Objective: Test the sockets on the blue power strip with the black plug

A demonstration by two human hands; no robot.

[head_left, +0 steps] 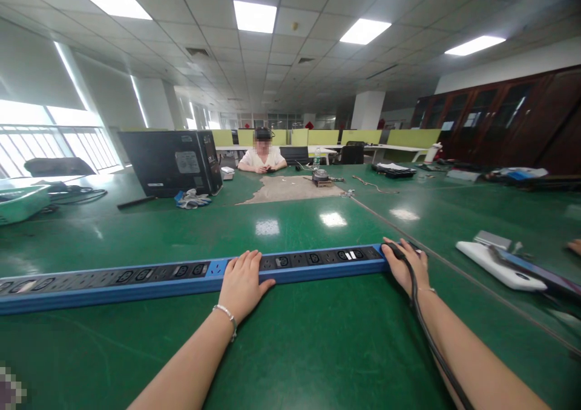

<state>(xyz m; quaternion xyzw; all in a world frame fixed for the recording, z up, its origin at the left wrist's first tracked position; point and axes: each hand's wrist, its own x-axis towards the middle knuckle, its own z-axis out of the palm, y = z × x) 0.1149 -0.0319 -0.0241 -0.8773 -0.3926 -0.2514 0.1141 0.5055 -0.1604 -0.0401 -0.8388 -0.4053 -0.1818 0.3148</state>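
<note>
A long blue power strip with a black socket face lies across the green table, running from the left edge to right of centre. My left hand is laid over its middle, fingers across the sockets and thumb along the near side. At its right end, my right hand is closed around the blue end piece; some fingertips are hidden. A black cable leaves that end, passes over my right hand and runs down along the forearm.
A black computer case stands at the back left, with gloves before it. A green basket is far left. Across the table sits a person. A white device lies right, with another person's hand at the edge.
</note>
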